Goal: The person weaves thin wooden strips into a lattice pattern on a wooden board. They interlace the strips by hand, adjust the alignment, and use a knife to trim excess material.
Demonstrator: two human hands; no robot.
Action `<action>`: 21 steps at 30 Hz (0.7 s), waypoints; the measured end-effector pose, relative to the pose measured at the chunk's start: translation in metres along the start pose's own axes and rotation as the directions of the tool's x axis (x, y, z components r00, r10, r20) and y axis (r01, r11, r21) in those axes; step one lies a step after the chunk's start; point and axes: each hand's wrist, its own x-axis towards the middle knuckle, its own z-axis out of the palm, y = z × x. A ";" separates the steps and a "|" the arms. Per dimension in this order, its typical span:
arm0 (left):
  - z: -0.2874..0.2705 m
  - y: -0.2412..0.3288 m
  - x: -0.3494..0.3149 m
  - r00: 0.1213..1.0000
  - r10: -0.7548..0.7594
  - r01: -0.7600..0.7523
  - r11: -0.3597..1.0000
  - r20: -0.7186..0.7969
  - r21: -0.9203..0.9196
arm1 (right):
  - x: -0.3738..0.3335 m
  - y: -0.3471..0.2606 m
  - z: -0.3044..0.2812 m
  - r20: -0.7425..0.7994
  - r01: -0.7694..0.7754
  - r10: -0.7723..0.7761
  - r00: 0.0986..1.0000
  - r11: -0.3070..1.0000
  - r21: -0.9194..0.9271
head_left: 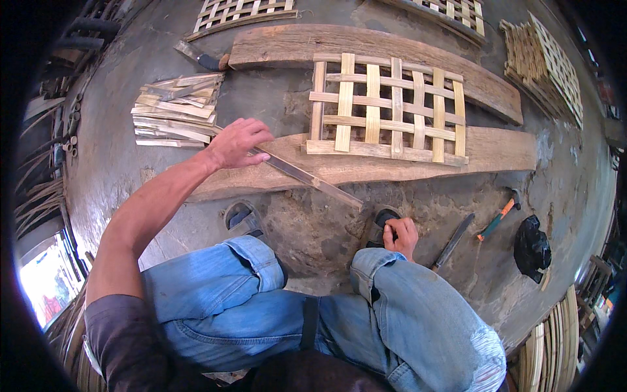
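Observation:
A narrow bamboo strip (294, 171) slants from under my left hand (240, 144) toward my right foot. The thumb and curled fingers of that hand close on its upper part. To the left of this hand lies a pile of short split bamboo pieces (173, 111). An open-weave bamboo panel (392, 101) rests across two long wooden planks (503, 149), right of my left hand. My right hand (401, 236) is down beside my right sandal (379, 225), with its fingers curled in. Whether anything sits in those fingers is hidden.
A dark-handled blade (202, 57) lies at the far plank's left end. On the floor to my right are a long knife (454, 242), an orange-handled hammer (499, 215) and a black plastic bag (532, 247). Stacked woven panels (555, 72) stand at far right; bamboo strips (552, 346) lie lower right.

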 end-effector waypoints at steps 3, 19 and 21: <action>0.005 0.000 0.002 1.000 0.005 -0.005 1.000 -0.013 -0.015 | -0.002 0.002 -0.001 0.002 -0.016 0.016 1.000 1.000 -0.008; 0.005 0.000 0.008 1.000 -0.005 0.006 1.000 0.021 -0.004 | 0.000 0.003 0.001 -0.001 0.026 -0.026 1.000 1.000 0.012; 0.010 0.000 0.010 0.998 -0.054 0.053 0.996 -0.022 -0.077 | -0.002 0.004 -0.001 0.041 0.012 -0.012 0.999 1.000 0.011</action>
